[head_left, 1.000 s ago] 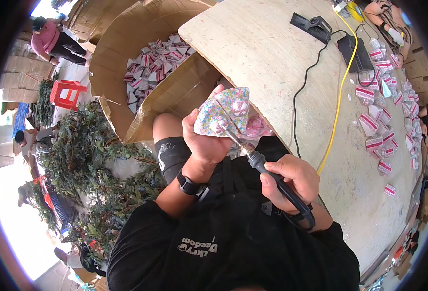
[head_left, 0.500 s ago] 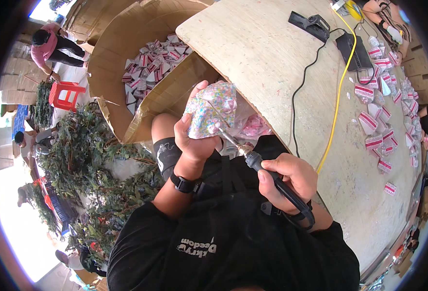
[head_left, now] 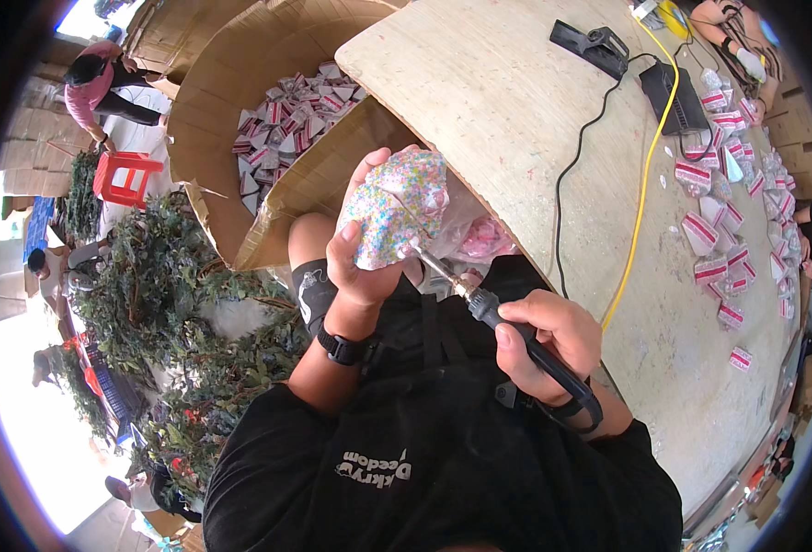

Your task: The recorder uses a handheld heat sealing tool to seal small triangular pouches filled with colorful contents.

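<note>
My left hand point(head_left: 362, 244) is closed around a rounded piece covered in pastel beads point(head_left: 395, 207), which has a dark line across it. Its kind does not show clearly. In my right hand point(head_left: 558, 345) is a soldering iron point(head_left: 487, 305), black-handled with a metal shaft, slanting up to the left. The iron's tip meets, or lies very close to, the lower right edge of the beaded piece. Behind the iron, below the table edge, lies a clear plastic bag with pink stuff point(head_left: 485, 239) in it.
A worktable point(head_left: 480, 83) stands to the right, bearing a yellow cable point(head_left: 640, 207), black adapter point(head_left: 671, 97) and many pink-striped packets point(head_left: 700, 235). A large cardboard box point(head_left: 205, 138) holds similar packets. Artificial greenery point(head_left: 148, 285), a red stool point(head_left: 126, 179) and other people are at left.
The beaded piece in my left hand has shifted slightly left and turned a little, showing more of its face. The soldering iron has hardly moved.
</note>
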Available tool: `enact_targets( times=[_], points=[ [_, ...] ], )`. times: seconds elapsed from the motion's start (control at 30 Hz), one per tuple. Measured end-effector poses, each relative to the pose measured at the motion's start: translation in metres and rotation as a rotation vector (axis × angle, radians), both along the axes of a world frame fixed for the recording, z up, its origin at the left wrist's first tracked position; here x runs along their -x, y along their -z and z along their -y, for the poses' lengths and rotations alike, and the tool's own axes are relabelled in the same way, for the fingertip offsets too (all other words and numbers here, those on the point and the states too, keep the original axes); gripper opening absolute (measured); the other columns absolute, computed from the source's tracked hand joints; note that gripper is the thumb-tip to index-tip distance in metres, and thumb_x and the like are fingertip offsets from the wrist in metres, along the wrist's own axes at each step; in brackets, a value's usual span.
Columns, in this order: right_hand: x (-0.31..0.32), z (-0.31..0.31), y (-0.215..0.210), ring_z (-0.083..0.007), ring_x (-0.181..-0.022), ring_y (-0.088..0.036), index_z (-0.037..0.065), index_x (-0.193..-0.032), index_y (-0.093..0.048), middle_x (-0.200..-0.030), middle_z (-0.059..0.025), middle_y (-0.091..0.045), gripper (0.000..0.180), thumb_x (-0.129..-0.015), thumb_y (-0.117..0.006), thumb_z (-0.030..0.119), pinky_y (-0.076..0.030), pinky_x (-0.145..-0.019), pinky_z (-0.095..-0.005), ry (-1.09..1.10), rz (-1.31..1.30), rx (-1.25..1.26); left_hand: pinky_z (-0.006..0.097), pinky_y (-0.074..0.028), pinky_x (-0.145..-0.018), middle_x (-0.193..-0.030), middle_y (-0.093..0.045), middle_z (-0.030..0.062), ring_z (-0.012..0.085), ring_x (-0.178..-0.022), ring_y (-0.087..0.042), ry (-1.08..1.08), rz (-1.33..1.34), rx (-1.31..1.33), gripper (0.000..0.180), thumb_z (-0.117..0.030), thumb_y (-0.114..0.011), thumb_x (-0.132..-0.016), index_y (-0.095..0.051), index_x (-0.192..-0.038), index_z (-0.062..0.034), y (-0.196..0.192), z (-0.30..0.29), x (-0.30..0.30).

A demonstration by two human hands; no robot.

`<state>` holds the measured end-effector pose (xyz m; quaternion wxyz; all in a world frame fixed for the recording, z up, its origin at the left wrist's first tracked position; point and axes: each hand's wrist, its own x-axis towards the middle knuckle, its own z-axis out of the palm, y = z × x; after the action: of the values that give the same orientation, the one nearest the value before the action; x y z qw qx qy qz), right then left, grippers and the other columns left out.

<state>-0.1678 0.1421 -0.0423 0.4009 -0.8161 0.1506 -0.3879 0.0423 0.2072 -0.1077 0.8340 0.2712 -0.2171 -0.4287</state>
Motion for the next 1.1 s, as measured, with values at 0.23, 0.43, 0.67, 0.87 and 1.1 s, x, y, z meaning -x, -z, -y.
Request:
enact_targets(
  times=[0.23,0.43,0.67,0.87,1.1],
  points=[
    [-0.003,0.000,0.015,-0.0192,-0.062,-0.063,-0.005,-0.120,-0.064,-0.088,-0.0148,-0.070,0.041,-0.089,-0.072,0.020,-0.049,-0.057,-0.0273,-0.044,-0.005,-0.172,0.053,-0.037,-0.112,-0.147,-0.046,0.0234,0.0400,-0.135,-0.046,0.008,-0.284,-0.042,0.086,-0.056,-0.048,-0.086,-0.035,-0.151,-0.0015,0.019,0.003,0.006],
    [0.002,0.000,0.007,-0.0214,-0.068,-0.067,-0.007,-0.113,-0.066,-0.089,-0.0173,-0.070,0.034,-0.086,-0.074,0.012,-0.052,-0.059,-0.0278,0.083,0.043,-0.173,0.053,-0.040,-0.106,-0.144,-0.051,0.0202,0.0390,-0.129,-0.051,0.056,-0.466,-0.075,0.079,-0.052,-0.044,-0.089,-0.038,-0.150,-0.0021,0.018,0.004,0.007],
    [0.002,0.006,0.003,-0.0172,-0.066,-0.063,-0.008,-0.109,-0.065,-0.087,-0.0158,-0.069,0.028,-0.084,-0.072,0.003,-0.047,-0.059,-0.0253,0.085,0.044,-0.050,0.049,-0.037,-0.111,-0.144,-0.051,0.0184,0.0356,-0.131,-0.050,0.178,-0.543,-0.025,0.079,-0.052,-0.046,-0.090,-0.038,-0.150,-0.0015,0.020,0.005,0.004],
    [0.002,0.008,0.002,-0.0172,-0.065,-0.062,-0.008,-0.108,-0.065,-0.082,-0.0150,-0.068,0.027,-0.084,-0.071,0.002,-0.047,-0.058,-0.0256,0.083,0.057,-0.048,0.054,-0.036,-0.111,-0.147,-0.047,0.0247,0.0409,-0.132,-0.049,0.122,-0.414,0.035,0.088,-0.057,-0.048,-0.087,-0.032,-0.153,-0.0006,0.014,0.002,0.013],
    [0.002,0.007,0.003,-0.0174,-0.064,-0.063,-0.009,-0.108,-0.065,-0.080,-0.0153,-0.067,0.026,-0.084,-0.070,0.001,-0.047,-0.058,-0.0256,0.069,0.058,-0.062,0.053,-0.036,-0.112,-0.151,-0.042,0.0257,0.0412,-0.134,-0.047,0.128,-0.291,0.010,0.095,-0.060,-0.049,-0.086,-0.025,-0.156,-0.0016,0.016,-0.001,0.011]
  ],
)
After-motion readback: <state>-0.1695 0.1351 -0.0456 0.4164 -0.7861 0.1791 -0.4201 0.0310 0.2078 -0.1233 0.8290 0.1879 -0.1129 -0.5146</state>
